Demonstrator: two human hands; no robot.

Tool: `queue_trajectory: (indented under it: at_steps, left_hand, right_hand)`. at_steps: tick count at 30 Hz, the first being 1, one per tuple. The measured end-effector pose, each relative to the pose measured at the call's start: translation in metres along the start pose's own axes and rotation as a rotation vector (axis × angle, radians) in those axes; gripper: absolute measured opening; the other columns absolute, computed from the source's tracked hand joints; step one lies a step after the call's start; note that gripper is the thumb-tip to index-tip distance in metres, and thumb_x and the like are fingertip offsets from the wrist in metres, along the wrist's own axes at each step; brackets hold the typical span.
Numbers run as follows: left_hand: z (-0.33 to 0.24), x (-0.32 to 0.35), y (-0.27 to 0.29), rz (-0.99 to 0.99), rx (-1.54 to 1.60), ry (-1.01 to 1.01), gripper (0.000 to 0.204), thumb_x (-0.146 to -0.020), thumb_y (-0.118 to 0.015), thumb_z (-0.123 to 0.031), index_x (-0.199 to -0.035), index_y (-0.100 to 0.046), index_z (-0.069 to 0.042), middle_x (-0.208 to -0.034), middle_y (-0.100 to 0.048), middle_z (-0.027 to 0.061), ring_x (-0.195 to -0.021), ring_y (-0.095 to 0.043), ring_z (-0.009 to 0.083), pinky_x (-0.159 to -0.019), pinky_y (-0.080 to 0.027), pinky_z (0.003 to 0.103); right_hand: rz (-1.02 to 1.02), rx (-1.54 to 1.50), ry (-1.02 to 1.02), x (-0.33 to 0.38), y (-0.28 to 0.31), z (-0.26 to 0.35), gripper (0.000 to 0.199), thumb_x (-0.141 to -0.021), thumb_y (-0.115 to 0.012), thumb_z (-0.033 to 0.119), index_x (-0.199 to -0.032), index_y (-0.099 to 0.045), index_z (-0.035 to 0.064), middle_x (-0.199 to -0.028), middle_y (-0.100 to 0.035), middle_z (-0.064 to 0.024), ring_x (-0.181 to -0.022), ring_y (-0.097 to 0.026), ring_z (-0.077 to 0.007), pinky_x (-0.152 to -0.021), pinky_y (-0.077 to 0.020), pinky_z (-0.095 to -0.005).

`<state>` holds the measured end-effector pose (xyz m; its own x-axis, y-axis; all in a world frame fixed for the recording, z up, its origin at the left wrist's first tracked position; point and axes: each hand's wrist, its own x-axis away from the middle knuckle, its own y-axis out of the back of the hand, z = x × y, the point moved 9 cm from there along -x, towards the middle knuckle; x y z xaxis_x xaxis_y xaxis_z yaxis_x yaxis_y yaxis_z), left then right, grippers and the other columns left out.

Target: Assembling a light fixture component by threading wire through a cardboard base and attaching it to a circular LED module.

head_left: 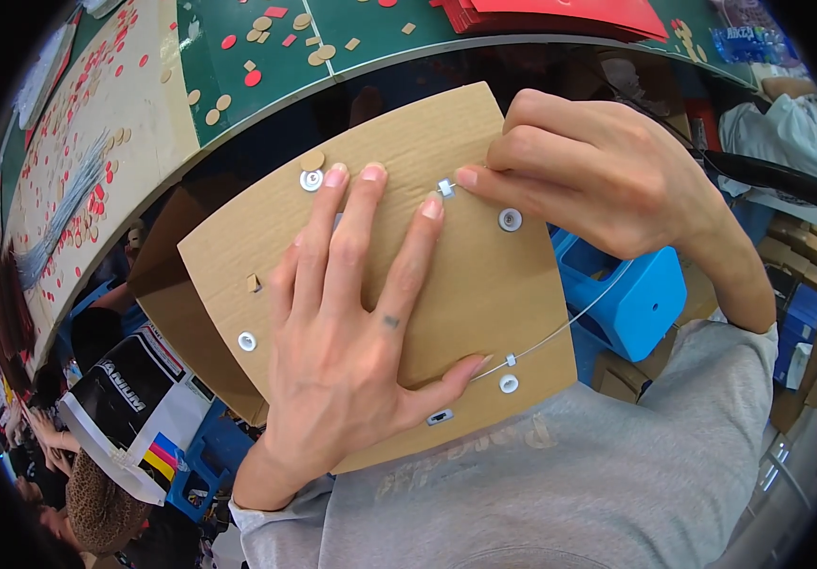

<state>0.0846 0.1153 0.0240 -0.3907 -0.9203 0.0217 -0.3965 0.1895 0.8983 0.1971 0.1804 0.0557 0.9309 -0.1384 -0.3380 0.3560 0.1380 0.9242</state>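
Observation:
A brown cardboard panel (484, 284) lies tilted in front of my body. White round fasteners (510, 220) and small white clips (511, 359) are set in it. My left hand (342, 256) rests flat on the panel, fingers spread, its index fingertip against a small white clip (446, 188). At that clip my right hand (588, 171) pinches what looks like the end of a thin white wire. A stretch of thin white wire (569, 322) runs from near my left thumb through the lower clip and past the panel's right edge. Whatever is under my left palm is hidden.
Beyond the panel curves a green and cream table (124, 85) scattered with red and tan cardboard pieces. Red sheets (555, 17) are stacked on it; a bundle of thin wires (62, 213) lies at left. A blue plastic stool (641, 303) stands right. Other people are at lower left.

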Motion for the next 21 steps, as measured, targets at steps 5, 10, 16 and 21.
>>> queue_trajectory:
  at_steps: [5,10,16,21]
  left_hand:
    - [-0.001,0.003,0.002,-0.018,0.048,0.003,0.1,-0.063,-0.085,-0.052,-0.148,-0.051,-0.012,-0.155,-0.037,0.0244,-0.144,-0.036,0.0453,-0.108,-0.035,0.053]
    - [-0.001,0.006,0.002,-0.051,0.115,-0.019,0.108,-0.062,-0.089,-0.049,-0.152,-0.043,-0.009,-0.156,-0.037,0.024,-0.145,-0.035,0.0443,-0.11,-0.035,0.052]
    - [-0.003,-0.005,0.006,-0.08,0.28,-0.052,0.114,-0.063,-0.092,-0.038,-0.152,-0.032,0.0,-0.155,-0.038,0.0233,-0.145,-0.036,0.0431,-0.114,-0.032,0.051]
    - [-0.003,-0.011,0.023,-0.164,0.149,-0.078,0.076,-0.073,-0.083,-0.023,-0.135,-0.049,0.003,-0.137,-0.051,0.0219,-0.13,-0.049,0.042,-0.107,-0.04,0.05]
  right_hand:
    - [-0.044,0.012,0.023,-0.002,-0.002,0.011,0.049,-0.06,-0.067,0.015,-0.102,-0.071,-0.009,-0.088,-0.059,-0.0127,-0.075,-0.06,-0.0255,-0.053,-0.0517,-0.0307]
    - [-0.055,0.025,-0.01,0.011,0.008,0.003,0.051,-0.056,-0.064,0.015,-0.099,-0.07,-0.0102,-0.086,-0.059,-0.0134,-0.073,-0.06,-0.0258,-0.052,-0.0516,-0.0315]
    - [0.045,0.106,-0.009,0.003,-0.004,0.017,0.044,-0.059,-0.066,0.009,-0.098,-0.069,-0.0112,-0.085,-0.057,-0.013,-0.078,-0.063,-0.0262,-0.058,-0.0555,-0.0334]
    - [0.054,0.172,-0.112,-0.009,0.006,0.025,0.04,-0.062,-0.068,0.005,-0.099,-0.07,-0.0096,-0.093,-0.061,-0.0151,-0.088,-0.066,-0.0313,-0.073,-0.058,-0.0394]
